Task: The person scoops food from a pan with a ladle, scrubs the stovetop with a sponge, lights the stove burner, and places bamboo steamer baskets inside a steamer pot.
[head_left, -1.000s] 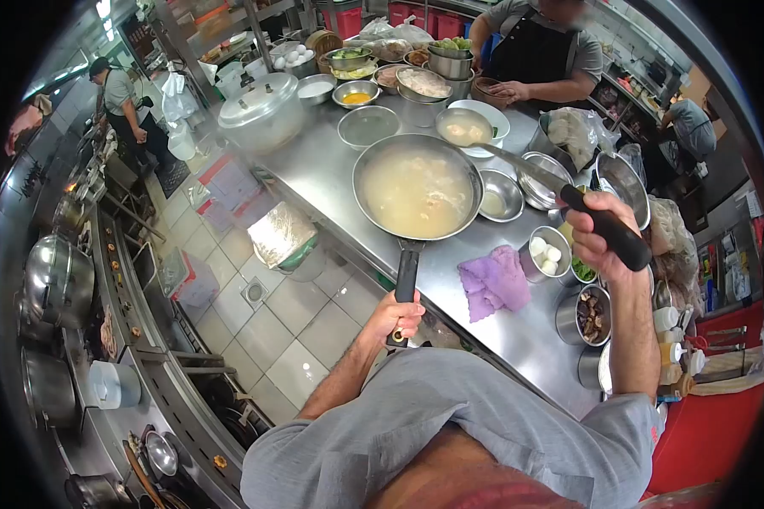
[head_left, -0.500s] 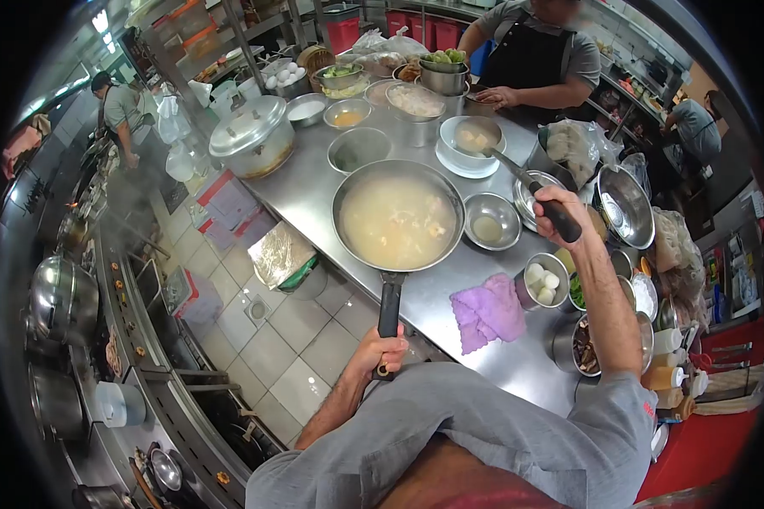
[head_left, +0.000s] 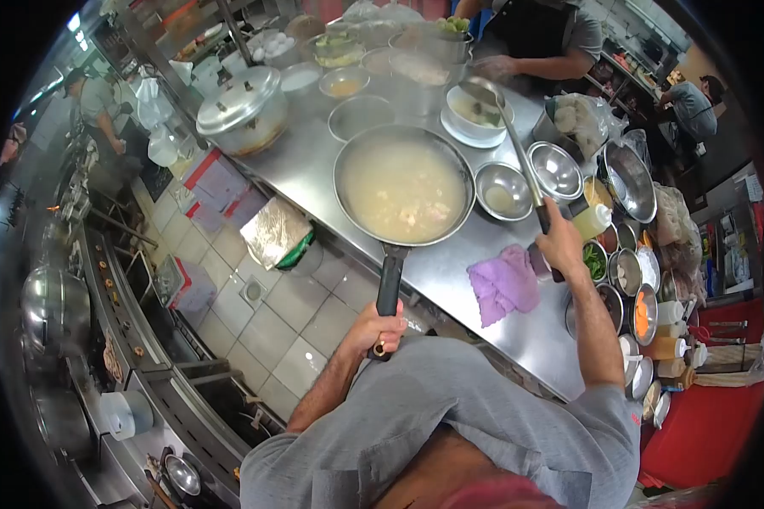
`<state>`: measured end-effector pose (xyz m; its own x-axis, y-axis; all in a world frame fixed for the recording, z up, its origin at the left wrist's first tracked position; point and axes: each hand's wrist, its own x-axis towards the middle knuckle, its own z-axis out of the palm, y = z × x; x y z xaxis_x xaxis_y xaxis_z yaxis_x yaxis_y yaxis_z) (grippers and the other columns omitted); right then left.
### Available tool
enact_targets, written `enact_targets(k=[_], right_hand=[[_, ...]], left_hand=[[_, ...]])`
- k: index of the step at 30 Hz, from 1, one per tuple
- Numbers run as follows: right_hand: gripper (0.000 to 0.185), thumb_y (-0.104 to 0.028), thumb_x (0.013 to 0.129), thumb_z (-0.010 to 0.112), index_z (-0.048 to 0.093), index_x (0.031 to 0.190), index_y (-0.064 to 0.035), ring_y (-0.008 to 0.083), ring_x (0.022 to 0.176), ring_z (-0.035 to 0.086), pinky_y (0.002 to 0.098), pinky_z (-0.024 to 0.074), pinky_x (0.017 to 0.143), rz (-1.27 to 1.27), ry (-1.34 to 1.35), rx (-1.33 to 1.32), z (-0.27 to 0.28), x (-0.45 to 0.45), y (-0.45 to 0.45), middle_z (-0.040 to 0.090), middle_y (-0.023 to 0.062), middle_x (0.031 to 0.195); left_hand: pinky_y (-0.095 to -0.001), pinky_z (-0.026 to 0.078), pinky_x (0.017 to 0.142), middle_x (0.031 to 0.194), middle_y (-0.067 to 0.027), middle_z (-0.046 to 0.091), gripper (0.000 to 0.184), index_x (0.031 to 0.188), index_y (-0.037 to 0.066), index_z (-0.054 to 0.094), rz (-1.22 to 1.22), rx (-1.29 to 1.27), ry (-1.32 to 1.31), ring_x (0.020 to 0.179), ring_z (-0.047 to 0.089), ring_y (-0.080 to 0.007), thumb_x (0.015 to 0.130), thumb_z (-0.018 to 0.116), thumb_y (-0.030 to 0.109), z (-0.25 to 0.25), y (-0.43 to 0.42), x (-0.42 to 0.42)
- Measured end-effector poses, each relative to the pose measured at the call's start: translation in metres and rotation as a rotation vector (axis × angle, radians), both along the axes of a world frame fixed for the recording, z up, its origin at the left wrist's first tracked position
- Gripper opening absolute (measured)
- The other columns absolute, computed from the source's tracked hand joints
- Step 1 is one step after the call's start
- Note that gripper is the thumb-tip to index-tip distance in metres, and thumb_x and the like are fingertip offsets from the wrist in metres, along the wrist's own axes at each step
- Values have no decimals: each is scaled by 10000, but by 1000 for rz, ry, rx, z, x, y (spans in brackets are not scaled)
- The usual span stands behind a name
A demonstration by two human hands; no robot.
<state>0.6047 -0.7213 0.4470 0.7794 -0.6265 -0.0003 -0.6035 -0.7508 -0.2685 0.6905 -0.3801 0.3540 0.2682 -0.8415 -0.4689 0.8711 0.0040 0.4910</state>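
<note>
My left hand [head_left: 377, 329] is closed round the black handle of a frying pan [head_left: 390, 284]. Cloudy pale broth with small light pieces fills much of the pan, which rests over the edge of the steel table. In my right hand [head_left: 560, 243] is a long-handled ladle [head_left: 525, 161], its head above the far side of a white bowl [head_left: 475, 131]. That bowl stands on a white plate [head_left: 460, 138] and holds liquid with something dark green in it. Steam blurs the ladle's head, so what it holds is unclear.
Steel bowls [head_left: 502, 206] sit right of the pan, near a purple cloth [head_left: 505, 288]. A lidded pot [head_left: 244, 114] stands at the table's left. Ingredient containers and a squeeze bottle [head_left: 592, 222] crowd the right. A co-worker's arm [head_left: 535, 66] is across the table; stoves line the left.
The ladle's head has risen from inside the white bowl to above its far side. My right hand has come down towards me. My left hand keeps hold of the pan; the view has shifted slightly.
</note>
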Motion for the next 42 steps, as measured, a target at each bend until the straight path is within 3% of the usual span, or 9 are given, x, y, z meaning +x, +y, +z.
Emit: enact_targets(k=[2, 4, 7, 18, 26, 30, 35, 38, 42], right_hand=[[672, -72, 623, 563, 351, 1261, -80, 321, 730, 590, 386, 440, 655, 30, -8, -36, 6, -27, 10, 608, 161, 835], [683, -28, 615, 568, 358, 1264, -62, 196, 652, 558, 306, 428, 612, 112, -344, 406, 17, -58, 22, 576, 97, 720], [696, 24, 589, 570, 381, 1256, -42, 91, 611, 445, 218, 370, 575, 22, -234, 654, 52, -93, 46, 497, 7, 690], [723, 42, 587, 577, 372, 1275, -40, 79, 622, 447, 198, 371, 591, 96, -71, 879, 50, -99, 67, 490, -1, 694], [618, -54, 612, 604, 404, 1194, -5, 153, 328, 420, 276, 297, 300, -131, -240, 1527, 60, -118, 83, 532, 106, 590], [520, -57, 668, 566, 384, 1152, -4, 157, 294, 370, 274, 252, 286, -145, -358, 1891, 61, -112, 97, 500, 129, 559], [506, -54, 671, 570, 386, 1140, -6, 166, 297, 388, 275, 271, 287, -191, -354, 1874, 72, -96, 118, 501, 135, 551], [512, -41, 653, 567, 397, 1134, -16, 179, 311, 428, 278, 289, 278, -118, -217, 1591, 82, -84, 125, 508, 130, 527], [483, -35, 654, 560, 424, 1117, -20, 182, 298, 412, 280, 272, 273, -158, -324, 1797, 82, -77, 120, 510, 142, 540]], left_hand=[[-218, 264, 336, 561, 16, 381, 255, 848, 88, 397, -10, -24, -4, 392, 330, -45, 723, 563, -58, -2, 2, 3], [-219, 265, 335, 560, 13, 383, 254, 847, 86, 396, -11, -19, 1, 392, 330, -46, 723, 563, -59, -2, 4, 5], [-222, 270, 334, 559, 9, 383, 254, 845, 75, 392, -20, -18, 1, 392, 330, -47, 716, 567, -58, -3, 5, 8], [-226, 291, 336, 563, 8, 387, 253, 840, 65, 388, -45, -14, -84, 398, 338, -46, 703, 569, -48, -2, 7, 10], [-221, 283, 328, 562, 22, 366, 237, 833, 80, 401, -12, 2, -87, 386, 326, -40, 712, 560, -49, -1, -1, 8], [-222, 286, 327, 562, 27, 357, 235, 840, 81, 405, -14, -16, -92, 386, 318, -40, 718, 561, -45, -6, -3, 5], [-210, 309, 345, 585, -1, 416, 241, 826, 80, 391, 0, -41, -47, 413, 362, -37, 721, 564, -51, -8, -4, 3], [-208, 299, 342, 572, 9, 400, 244, 827, 86, 392, 0, -45, -22, 409, 355, -37, 722, 564, -52, -10, -7, -1], [-206, 281, 339, 563, 26, 371, 255, 829, 95, 392, 25, -27, -18, 401, 338, -37, 718, 569, -53, -7, -4, 1]])
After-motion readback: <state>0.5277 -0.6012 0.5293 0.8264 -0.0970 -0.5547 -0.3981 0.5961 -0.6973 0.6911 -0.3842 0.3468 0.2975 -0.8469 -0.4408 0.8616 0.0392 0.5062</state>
